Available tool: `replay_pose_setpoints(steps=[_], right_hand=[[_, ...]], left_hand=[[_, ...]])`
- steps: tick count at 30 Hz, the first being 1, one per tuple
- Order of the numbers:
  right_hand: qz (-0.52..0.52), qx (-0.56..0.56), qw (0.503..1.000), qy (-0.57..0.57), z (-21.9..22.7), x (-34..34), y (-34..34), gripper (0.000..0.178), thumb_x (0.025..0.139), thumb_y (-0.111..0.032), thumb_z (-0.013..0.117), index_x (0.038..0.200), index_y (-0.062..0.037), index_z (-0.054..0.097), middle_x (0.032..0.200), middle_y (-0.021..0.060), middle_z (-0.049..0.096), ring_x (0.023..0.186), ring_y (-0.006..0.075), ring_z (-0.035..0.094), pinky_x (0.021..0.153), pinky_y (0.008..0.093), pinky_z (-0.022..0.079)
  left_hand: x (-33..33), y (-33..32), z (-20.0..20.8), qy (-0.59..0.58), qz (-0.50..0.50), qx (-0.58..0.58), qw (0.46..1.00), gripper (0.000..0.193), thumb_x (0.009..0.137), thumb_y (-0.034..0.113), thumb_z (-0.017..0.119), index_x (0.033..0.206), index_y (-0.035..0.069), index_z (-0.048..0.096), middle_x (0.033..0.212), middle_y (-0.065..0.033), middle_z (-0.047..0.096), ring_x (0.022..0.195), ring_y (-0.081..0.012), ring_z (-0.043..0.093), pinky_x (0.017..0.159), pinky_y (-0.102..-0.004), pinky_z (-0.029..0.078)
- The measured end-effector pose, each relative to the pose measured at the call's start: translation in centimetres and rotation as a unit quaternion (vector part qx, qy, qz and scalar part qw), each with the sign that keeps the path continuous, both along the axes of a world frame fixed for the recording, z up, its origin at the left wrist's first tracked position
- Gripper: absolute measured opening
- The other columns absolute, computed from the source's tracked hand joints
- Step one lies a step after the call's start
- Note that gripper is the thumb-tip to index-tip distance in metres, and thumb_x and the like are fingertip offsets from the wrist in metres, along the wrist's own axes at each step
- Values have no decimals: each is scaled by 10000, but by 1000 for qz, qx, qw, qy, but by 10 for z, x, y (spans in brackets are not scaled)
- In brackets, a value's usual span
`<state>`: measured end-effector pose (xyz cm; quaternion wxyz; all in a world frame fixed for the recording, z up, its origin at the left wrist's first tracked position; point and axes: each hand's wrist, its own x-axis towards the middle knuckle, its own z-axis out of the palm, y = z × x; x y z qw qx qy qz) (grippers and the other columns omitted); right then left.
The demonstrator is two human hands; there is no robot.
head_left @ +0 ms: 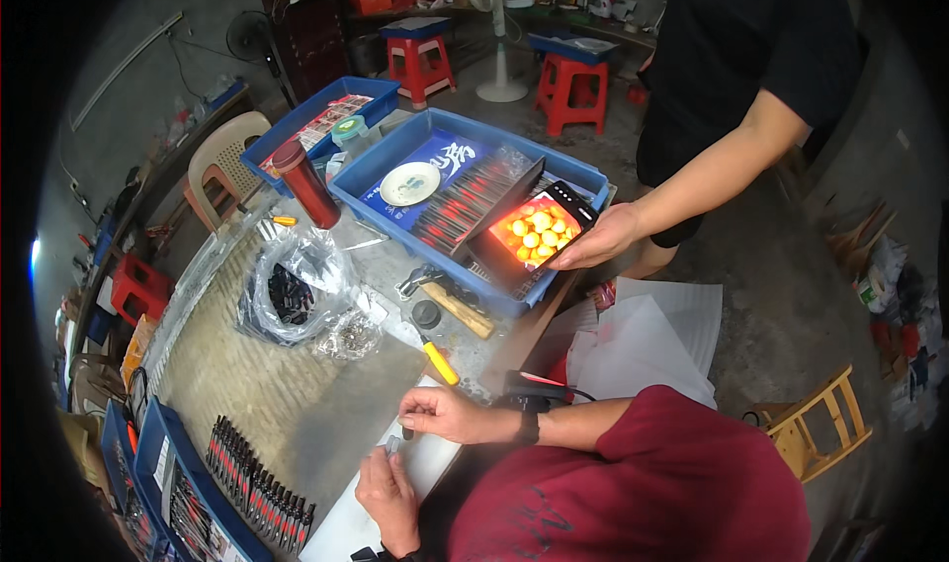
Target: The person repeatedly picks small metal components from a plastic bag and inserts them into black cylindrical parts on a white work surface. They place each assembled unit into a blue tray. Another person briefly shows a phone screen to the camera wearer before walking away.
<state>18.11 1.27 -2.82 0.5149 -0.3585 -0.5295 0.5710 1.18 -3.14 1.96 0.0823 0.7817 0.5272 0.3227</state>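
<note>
The right hand (445, 414) has thumb and fingertips pressed together, pinching a small dark piece (407, 432) over a white board (435, 463). The left hand (388, 493) is at a small pale piece (392, 444) just beside; whether it grips this, I cannot tell. Black-and-red tools (259, 483) lie in a row on the surface (297, 379).

A white standing fan (498, 43) rises from a dark grey floor (756, 231), with a red stool (420, 70) on its left and a second red stool (571, 97) on its right. A cluttered bench (554, 16) runs behind it. Left of the fan stands a grey wall (124, 33); nearer than the fan, a beige chair (240, 130) sits leftward, a wooden chair (840, 414) rightward.
</note>
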Motion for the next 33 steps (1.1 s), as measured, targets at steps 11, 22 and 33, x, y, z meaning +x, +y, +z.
replay_pose_setpoints(steps=[11, 22, 33], right_hand=[[1, 2, 1000, 12, 6, 2, -2, 149, 893, -152, 617, 914, -9, 584, 731, -21, 561, 688, 38, 501, 613, 219, 429], [45, -22, 999, -6, 11, 9, -2, 115, 942, -100, 552, 1003, -2, 551, 885, 9, 608, 837, 61, 559, 750, 229, 459], [-8, -91, 996, 22, 31, 23, 0, 101, 888, -67, 592, 977, -21, 598, 849, 12, 620, 733, 68, 583, 634, 209, 465]], left_hand=[[1, 2, 0, 17, 4, -3, 1000, 100, 835, 71, 611, 908, 25, 561, 717, -160, 532, 580, -371, 531, 501, -439, 410], [2, 4, -1, 1, -7, 3, 1000, 99, 829, 47, 605, 908, 8, 559, 693, -159, 508, 581, -358, 515, 507, -432, 399], [-3, 1, 4, 10, 6, 8, 1000, 162, 786, 66, 667, 916, 28, 579, 678, -111, 542, 577, -297, 560, 509, -394, 444]])
